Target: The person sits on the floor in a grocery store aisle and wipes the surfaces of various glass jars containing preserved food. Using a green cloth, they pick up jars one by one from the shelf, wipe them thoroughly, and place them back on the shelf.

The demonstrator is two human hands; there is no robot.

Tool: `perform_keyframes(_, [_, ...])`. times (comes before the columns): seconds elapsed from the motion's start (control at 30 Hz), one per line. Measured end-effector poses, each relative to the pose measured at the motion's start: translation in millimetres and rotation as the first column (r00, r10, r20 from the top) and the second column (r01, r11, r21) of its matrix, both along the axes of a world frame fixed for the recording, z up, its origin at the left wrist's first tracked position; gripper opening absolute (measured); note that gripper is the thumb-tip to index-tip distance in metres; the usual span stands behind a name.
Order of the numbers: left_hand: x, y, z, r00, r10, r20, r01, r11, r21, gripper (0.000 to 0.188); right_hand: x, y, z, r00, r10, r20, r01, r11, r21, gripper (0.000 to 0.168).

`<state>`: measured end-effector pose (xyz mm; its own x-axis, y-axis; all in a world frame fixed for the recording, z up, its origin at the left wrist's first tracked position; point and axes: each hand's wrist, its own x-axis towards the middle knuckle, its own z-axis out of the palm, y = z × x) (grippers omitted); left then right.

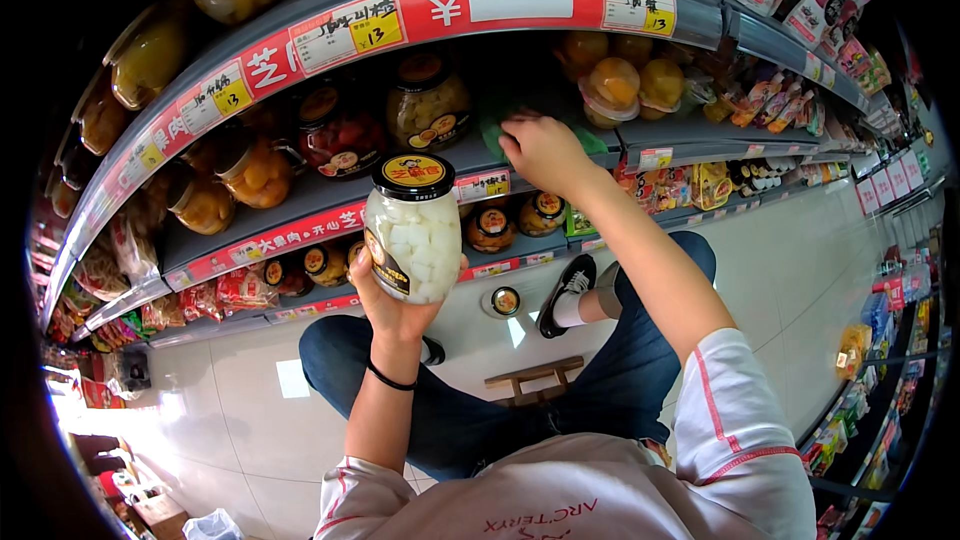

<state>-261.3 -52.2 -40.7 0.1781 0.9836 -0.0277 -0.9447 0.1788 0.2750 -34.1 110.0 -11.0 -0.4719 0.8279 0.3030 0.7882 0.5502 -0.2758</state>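
My left hand [401, 307] grips a large glass jar of white fruit chunks [415, 240] from below, its black-and-gold lid facing up, in front of the shelf edge. At the middle shelf, my right hand [529, 142] is on a green cloth or bag [496, 136], its fingers curled against it; how much of it they hold is partly hidden. Left of the green material stand a jar of pale yellow fruit [427, 105] and a jar of dark red fruit [337, 136]. Plastic cups of orange fruit [613, 86] sit to its right.
An upper shelf edge [510, 7] with price tags curves overhead, with jars on it. Smaller jars [491, 229] fill part of the lower shelf. On the tiled floor are another jar [505, 301] and a wooden stool [536, 381] between my legs. More stocked shelves stand at the right.
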Motion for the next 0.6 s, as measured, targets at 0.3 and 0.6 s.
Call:
perform_keyframes(0.3, [-1,-5,0,0.996,0.009,-0.085,-0.013,0.999,-0.047,0.081,-31,151,-50,0.854,-0.459,0.245,0.42,0.886,0.197,0.058])
perform_keyframes(0.6, [-5,-6,-2,0.999,-0.051,0.013,0.051,0.999,0.0,0.081,-31,224,-57,0.961,0.006,-0.277,0.024,0.994,0.105,0.059])
